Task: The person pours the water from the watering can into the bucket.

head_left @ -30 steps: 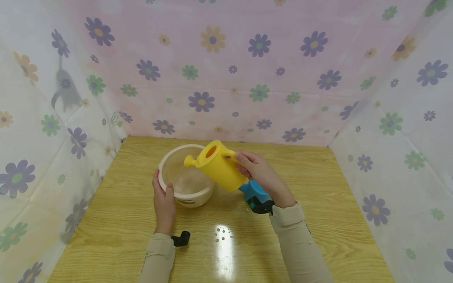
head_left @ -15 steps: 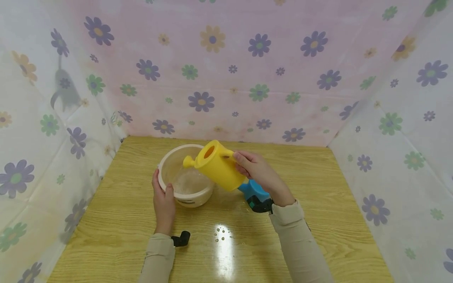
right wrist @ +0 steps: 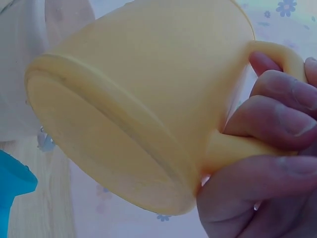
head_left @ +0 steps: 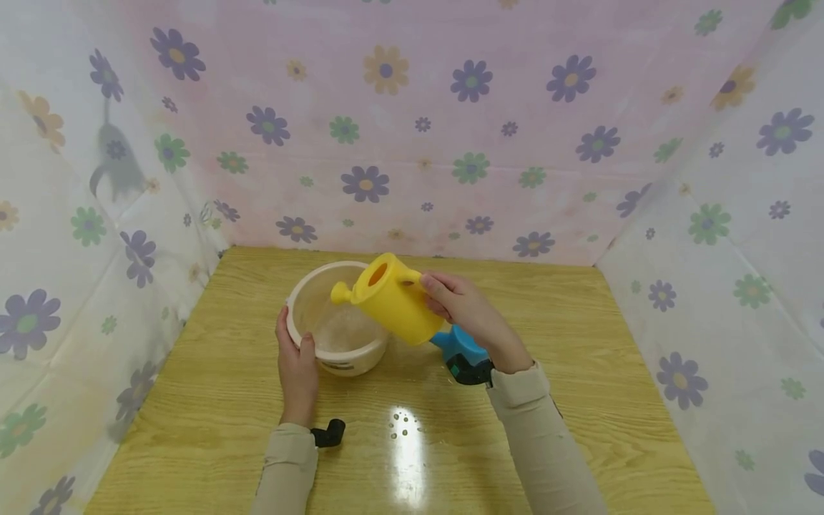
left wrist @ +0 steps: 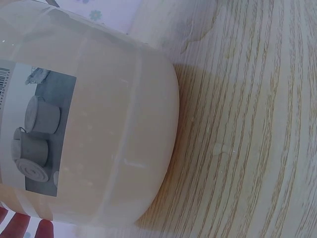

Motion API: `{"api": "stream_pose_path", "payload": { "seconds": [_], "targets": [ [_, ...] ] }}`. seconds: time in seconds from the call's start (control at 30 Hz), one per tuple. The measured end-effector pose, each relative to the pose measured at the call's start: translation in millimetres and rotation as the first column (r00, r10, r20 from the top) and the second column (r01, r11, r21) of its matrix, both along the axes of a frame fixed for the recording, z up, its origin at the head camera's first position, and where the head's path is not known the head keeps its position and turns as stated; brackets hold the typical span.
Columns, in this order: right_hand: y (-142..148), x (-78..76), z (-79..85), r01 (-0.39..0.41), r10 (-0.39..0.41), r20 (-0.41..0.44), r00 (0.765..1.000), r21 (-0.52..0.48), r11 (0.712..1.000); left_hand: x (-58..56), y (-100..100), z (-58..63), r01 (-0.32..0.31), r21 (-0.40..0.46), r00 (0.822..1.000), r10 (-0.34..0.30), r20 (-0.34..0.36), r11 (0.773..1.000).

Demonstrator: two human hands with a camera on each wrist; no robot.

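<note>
A cream plastic bucket (head_left: 368, 360) stands upright left of centre on the table, with a shallow cloudy-looking pool inside. My left hand (head_left: 299, 375) grips its near-left rim, thumb inside and fingers along the outer wall. In the left wrist view the bucket (left wrist: 114, 129) fills the left side, a picture label on it. My right hand (head_left: 473, 315) holds a yellow watering can (head_left: 402, 304) by its handle, tilted left, the spout over the bucket's opening. Fingers wrap the handle in the right wrist view, beside the can's base (right wrist: 109, 148). Whether water is flowing now is hard to tell.
A blue plastic item (head_left: 468, 345) with a spout-like end sits partly hidden behind my right wrist. Several water drops (head_left: 404, 423) dot the wooden table (head_left: 225, 400) at the front. Flowered sheets (head_left: 425, 143) enclose the back and both sides.
The watering can and my right hand have drifted slightly left, still tilted over the bucket. My left hand keeps its grip on the rim.
</note>
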State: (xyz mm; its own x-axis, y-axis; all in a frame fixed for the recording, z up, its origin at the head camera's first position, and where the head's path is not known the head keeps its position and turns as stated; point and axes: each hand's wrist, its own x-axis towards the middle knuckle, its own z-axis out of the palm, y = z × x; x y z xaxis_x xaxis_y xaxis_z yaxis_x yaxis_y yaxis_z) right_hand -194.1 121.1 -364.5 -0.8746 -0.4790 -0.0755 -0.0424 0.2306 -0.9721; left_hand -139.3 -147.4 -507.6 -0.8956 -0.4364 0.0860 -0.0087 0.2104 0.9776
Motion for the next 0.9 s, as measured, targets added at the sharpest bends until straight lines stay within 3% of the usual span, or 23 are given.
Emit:
{"api": "stream_pose_path", "payload": {
  "seconds": [0.2, 0.43, 0.53, 0.63, 0.83, 0.9],
  "targets": [
    [-1.1, -2.4, 0.9, 0.003, -0.003, 0.002, 1.000, 0.002, 1.000, -0.1, 0.0, 0.5, 0.000, 0.001, 1.000, 0.000, 0.007, 1.000],
    [-4.4, -3.2, 2.2, 0.006, -0.006, 0.004, 1.000, 0.030, 1.000, 11.3, 7.8, 28.6, 0.002, 0.014, 1.000, -0.002, 0.023, 1.000],
    [-5.5, -3.5, 3.8, -0.009, 0.009, 0.008, 1.000, 0.036, 0.999, 12.6, 9.9, 32.9, -0.005, 0.003, 1.000, 0.005, 0.019, 1.000],
    [-6.8, -3.0, 6.7, -0.022, 0.022, 0.014, 1.000, 0.038, 0.999, 10.7, 8.9, 29.4, 0.000, 0.007, 1.000, 0.000, 0.016, 1.000],
    [-12.0, 5.6, 24.8, -0.043, 0.044, -0.005, 0.999, 0.057, 0.997, 1.9, 0.3, 9.2, 0.001, 0.004, 1.000, -0.001, 0.023, 1.000],
    [-13.8, 8.5, 30.9, -0.050, 0.051, -0.015, 0.999, 0.059, 0.997, 1.4, -0.4, 8.6, 0.003, 0.005, 1.000, -0.003, 0.022, 1.000]
  ]
}}
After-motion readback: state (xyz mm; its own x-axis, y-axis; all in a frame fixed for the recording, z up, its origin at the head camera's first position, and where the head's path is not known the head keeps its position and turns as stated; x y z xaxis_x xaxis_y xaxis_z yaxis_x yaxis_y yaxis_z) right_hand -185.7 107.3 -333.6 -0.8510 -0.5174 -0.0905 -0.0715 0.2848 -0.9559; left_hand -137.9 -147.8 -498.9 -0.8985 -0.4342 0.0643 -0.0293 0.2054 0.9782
